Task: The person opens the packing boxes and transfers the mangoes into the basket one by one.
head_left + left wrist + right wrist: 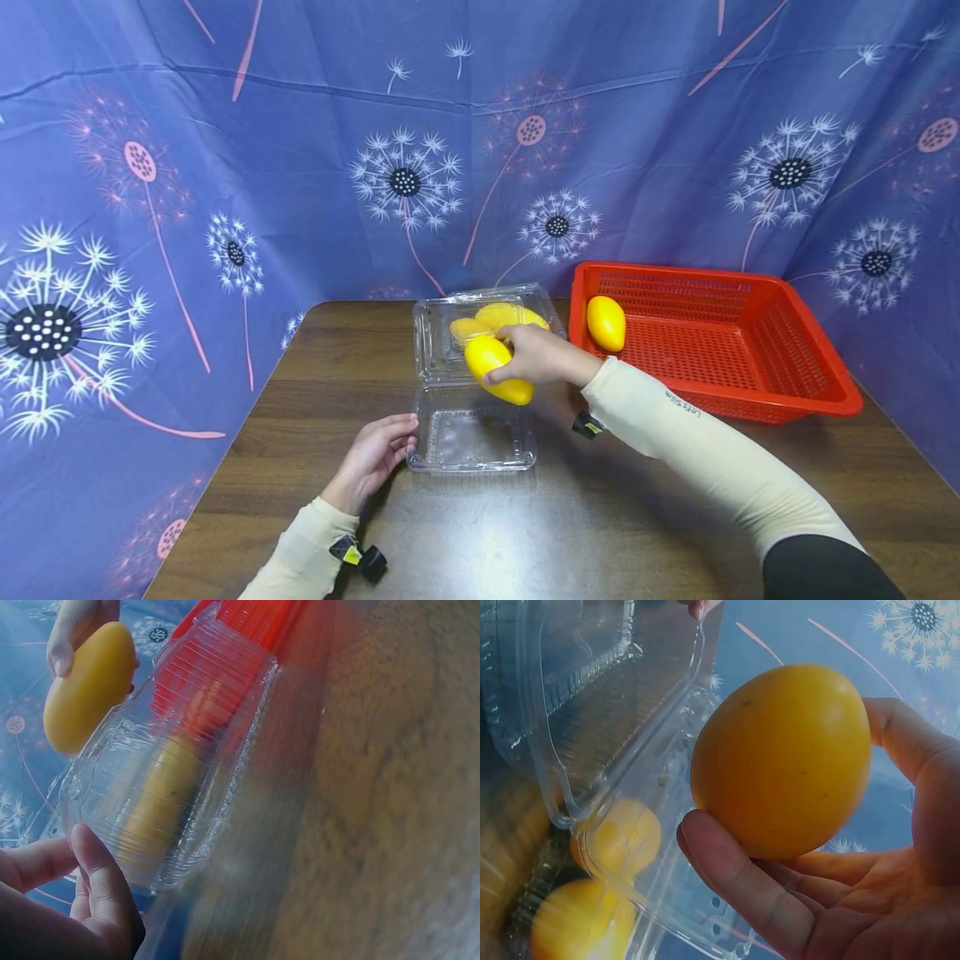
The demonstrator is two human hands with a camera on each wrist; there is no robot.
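Observation:
A clear plastic clamshell container [474, 461] lies opened on the table, its lid [427, 337] folded toward the back. At its front left corner, my left hand [372, 457] pinches the rim between thumb and fingers, as the left wrist view shows. Above the container, a yellow mango [491, 357] is in the grip of my right hand [542, 353], thumb on one side and fingers on the other. Several more mangoes [498, 315] show through clear plastic at the back; whether a second container holds them I cannot tell.
To the right stands a red perforated basket [693, 354] with one mango [606, 323] at its left end. A blue cloth [300, 167] with a dandelion print hangs behind the wooden table [300, 392].

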